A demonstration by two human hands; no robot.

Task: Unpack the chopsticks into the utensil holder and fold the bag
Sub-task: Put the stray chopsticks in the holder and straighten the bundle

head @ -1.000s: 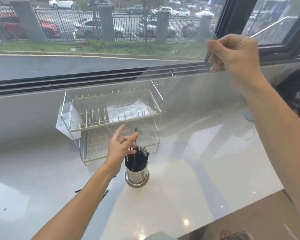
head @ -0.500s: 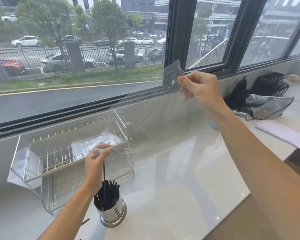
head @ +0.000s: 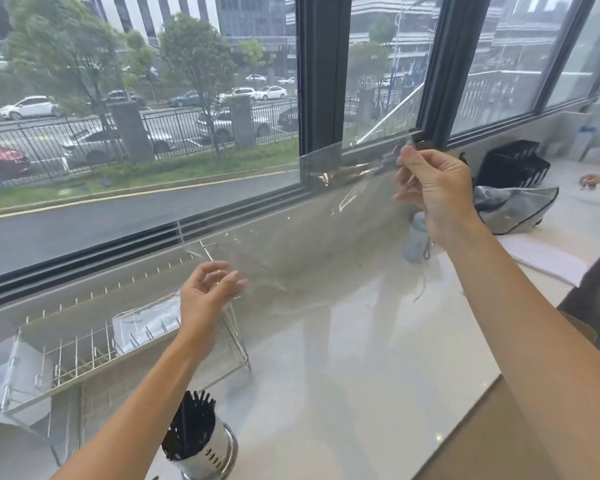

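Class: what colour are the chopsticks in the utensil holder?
Black chopsticks, seen best in the head view.

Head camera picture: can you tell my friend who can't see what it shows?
Two hands stretch a clear bag above a white counter; right hand pinches the top, left hand the bottom. Black chopsticks stand in a metal holder beside a dish rack.
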